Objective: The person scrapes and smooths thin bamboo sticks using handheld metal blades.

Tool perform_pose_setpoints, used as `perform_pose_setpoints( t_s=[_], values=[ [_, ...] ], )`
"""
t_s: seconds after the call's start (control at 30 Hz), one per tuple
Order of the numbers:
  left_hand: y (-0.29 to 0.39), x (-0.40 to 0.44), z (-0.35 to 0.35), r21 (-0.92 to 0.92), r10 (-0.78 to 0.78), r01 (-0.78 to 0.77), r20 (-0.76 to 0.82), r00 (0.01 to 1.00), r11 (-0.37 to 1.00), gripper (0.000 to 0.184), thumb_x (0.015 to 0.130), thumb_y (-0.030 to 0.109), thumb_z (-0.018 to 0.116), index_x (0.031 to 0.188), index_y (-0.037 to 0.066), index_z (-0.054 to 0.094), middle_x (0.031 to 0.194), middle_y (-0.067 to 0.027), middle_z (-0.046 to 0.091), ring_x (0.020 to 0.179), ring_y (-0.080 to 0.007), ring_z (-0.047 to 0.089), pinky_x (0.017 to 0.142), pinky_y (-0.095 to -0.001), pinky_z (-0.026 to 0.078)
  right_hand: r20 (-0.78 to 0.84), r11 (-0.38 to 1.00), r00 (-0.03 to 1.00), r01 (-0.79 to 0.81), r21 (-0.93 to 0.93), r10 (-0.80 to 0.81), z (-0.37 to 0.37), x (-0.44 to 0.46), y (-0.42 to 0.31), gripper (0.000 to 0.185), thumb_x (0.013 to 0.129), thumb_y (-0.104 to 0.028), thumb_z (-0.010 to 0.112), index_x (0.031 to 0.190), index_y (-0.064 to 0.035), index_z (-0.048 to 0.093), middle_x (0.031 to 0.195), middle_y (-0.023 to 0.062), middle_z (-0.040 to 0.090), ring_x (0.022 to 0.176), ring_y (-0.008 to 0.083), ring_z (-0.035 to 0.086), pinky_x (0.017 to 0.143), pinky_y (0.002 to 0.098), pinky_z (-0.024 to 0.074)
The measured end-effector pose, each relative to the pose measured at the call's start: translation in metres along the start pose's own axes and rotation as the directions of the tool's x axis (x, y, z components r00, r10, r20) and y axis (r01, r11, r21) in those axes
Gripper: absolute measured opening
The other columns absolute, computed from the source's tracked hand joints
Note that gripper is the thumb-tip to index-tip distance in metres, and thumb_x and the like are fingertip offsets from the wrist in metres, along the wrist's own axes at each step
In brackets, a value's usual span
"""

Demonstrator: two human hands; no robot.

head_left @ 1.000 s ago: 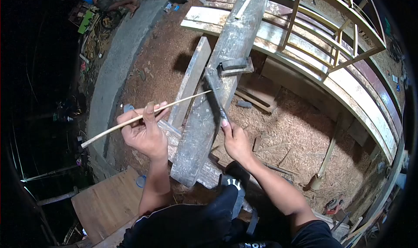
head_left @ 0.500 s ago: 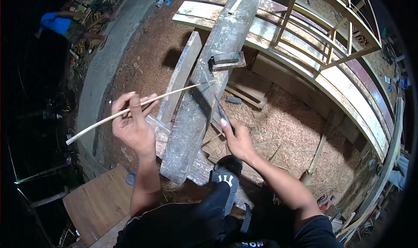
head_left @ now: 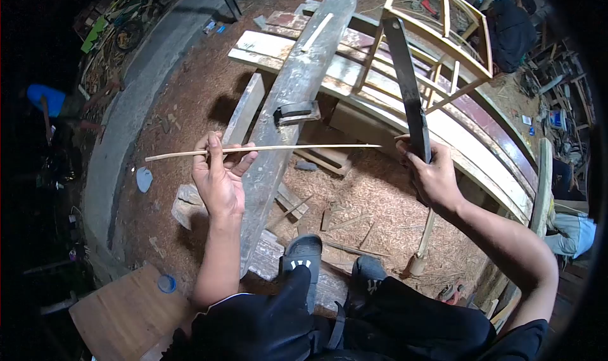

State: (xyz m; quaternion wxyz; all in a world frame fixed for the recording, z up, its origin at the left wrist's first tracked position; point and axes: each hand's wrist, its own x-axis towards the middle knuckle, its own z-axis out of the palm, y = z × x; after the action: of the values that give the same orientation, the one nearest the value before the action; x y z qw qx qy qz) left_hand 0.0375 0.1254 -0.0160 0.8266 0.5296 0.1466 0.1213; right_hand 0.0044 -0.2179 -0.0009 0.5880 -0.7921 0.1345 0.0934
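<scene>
Between the thumb and fingers of my left hand [head_left: 218, 174] is a thin, pale wooden stick [head_left: 304, 147], lying nearly level and tapering towards the right. My right hand [head_left: 437, 174] grips a machete [head_left: 405, 73] by its handle, the long dark blade pointing up and slightly left. The blade stands apart from the stick, whose thin tip ends just left of my right hand. Below and beyond the stick runs a worn grey plank [head_left: 288, 88]. A block-like tool with a dark curved top [head_left: 296, 111] rests on it, with a pale wood strip [head_left: 318, 31] farther up.
A slatted wooden frame [head_left: 437, 19] stands on long pale boards [head_left: 481, 136] at the right. Shavings [head_left: 380, 199] and offcuts cover the ground. A plywood sheet [head_left: 126, 313] with a blue lid [head_left: 166, 284] lies lower left. Other people [head_left: 513, 31] are at the right and left edges.
My right hand has lifted the machete off the stick, moving right and turning the blade upward. The stick has swung to nearly level. My view has shifted, and a person appears upper right.
</scene>
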Motion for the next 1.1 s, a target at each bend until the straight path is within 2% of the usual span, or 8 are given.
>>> perform_pose_setpoints(
  t_s=[0.1,0.13,0.23,0.73,0.83,0.97,1.03,1.1],
  values=[
    [-0.004,-0.006,0.008,-0.012,-0.019,0.020,0.048,0.999,1.000,0.026,0.105,0.027,0.056,0.118,0.004,0.055,0.083,-0.0134,0.069,0.079,-0.0289,0.074,0.067,-0.0364,0.067,-0.066,0.965,0.982,-0.159,0.208,0.176,0.004,-0.004,0.011,0.027,0.097,-0.026,0.072,0.092,0.0005,0.068,0.063,-0.0010,0.056,0.045,0.0037,0.044,0.039,0.0261,0.0314],
    [-0.005,-0.007,0.010,-0.012,-0.017,0.018,0.048,0.999,1.000,0.026,0.105,0.027,0.056,0.118,0.004,0.055,0.083,-0.0134,0.069,0.079,-0.0289,0.074,0.067,-0.0364,0.067,-0.040,0.946,0.983,-0.163,0.281,0.181,0.008,-0.003,0.015,0.032,0.095,-0.033,0.074,0.100,-0.0013,0.071,0.058,-0.0031,0.050,0.040,0.0074,0.045,0.037,0.0272,0.0333],
    [-0.005,-0.011,0.011,-0.013,-0.026,0.027,0.073,0.997,1.000,0.026,0.105,0.027,0.055,0.118,0.004,0.055,0.083,-0.0136,0.070,0.080,-0.0288,0.074,0.067,-0.0365,0.067,0.032,0.829,0.979,-0.187,0.527,0.201,0.019,-0.010,0.005,0.038,0.096,-0.037,0.072,0.107,-0.0007,0.068,0.075,0.0032,0.065,0.045,0.0074,0.047,0.039,0.0259,0.0352],
    [-0.004,-0.025,0.012,-0.020,0.000,0.003,0.175,0.984,1.000,0.035,0.106,0.021,0.054,0.136,0.008,0.041,0.090,-0.0143,0.069,0.083,-0.0297,0.074,0.072,-0.0404,0.066,0.131,0.851,0.986,-0.152,0.503,0.098,0.002,-0.018,0.025,0.024,0.092,-0.015,0.075,0.107,-0.0005,0.064,0.086,0.0083,0.071,0.051,0.0091,0.054,0.047,0.0246,0.0448],
    [-0.008,-0.023,0.008,0.130,0.116,-0.119,0.029,0.993,0.984,0.053,0.101,0.014,0.063,0.145,0.011,0.035,0.116,-0.0154,0.062,0.102,-0.0268,0.069,0.084,-0.0397,0.063,0.103,0.856,0.990,-0.134,0.500,0.095,-0.002,-0.016,0.036,0.024,0.091,-0.013,0.076,0.107,0.0002,0.064,0.086,0.0083,0.071,0.052,0.0097,0.055,0.048,0.0251,0.0456],
    [-0.003,-0.018,0.001,0.550,0.453,-0.333,-0.093,0.887,0.766,0.069,0.094,0.011,0.072,0.149,0.013,0.031,0.148,-0.0169,0.030,0.138,-0.0295,0.038,0.110,-0.0499,0.043,0.076,0.904,0.991,-0.134,0.405,0.112,-0.004,-0.018,0.036,0.022,0.090,-0.012,0.077,0.106,-0.0008,0.065,0.083,0.0070,0.070,0.053,0.0089,0.056,0.048,0.0253,0.0451],
    [0.002,-0.017,-0.004,0.777,0.690,-0.594,0.314,0.652,0.208,0.073,0.093,0.017,0.071,0.151,0.017,0.026,0.144,-0.0179,0.031,0.137,-0.0350,0.035,0.115,-0.0555,0.037,0.083,0.917,0.991,-0.129,0.377,0.105,-0.006,-0.021,0.037,0.020,0.091,-0.012,0.077,0.104,-0.0005,0.066,0.079,0.0038,0.068,0.054,0.0071,0.055,0.048,0.0242,0.0438],
    [0.001,-0.022,0.006,0.691,0.753,-0.698,0.354,0.555,0.190,0.062,0.090,0.016,0.072,0.145,0.014,0.043,0.149,-0.0184,0.033,0.142,-0.0363,0.031,0.118,-0.0585,0.030,0.090,0.929,0.991,-0.126,0.348,0.101,-0.007,-0.024,0.037,0.018,0.092,-0.012,0.076,0.102,-0.0002,0.068,0.076,0.0007,0.066,0.055,0.0052,0.055,0.048,0.0231,0.0425]
  ],
)
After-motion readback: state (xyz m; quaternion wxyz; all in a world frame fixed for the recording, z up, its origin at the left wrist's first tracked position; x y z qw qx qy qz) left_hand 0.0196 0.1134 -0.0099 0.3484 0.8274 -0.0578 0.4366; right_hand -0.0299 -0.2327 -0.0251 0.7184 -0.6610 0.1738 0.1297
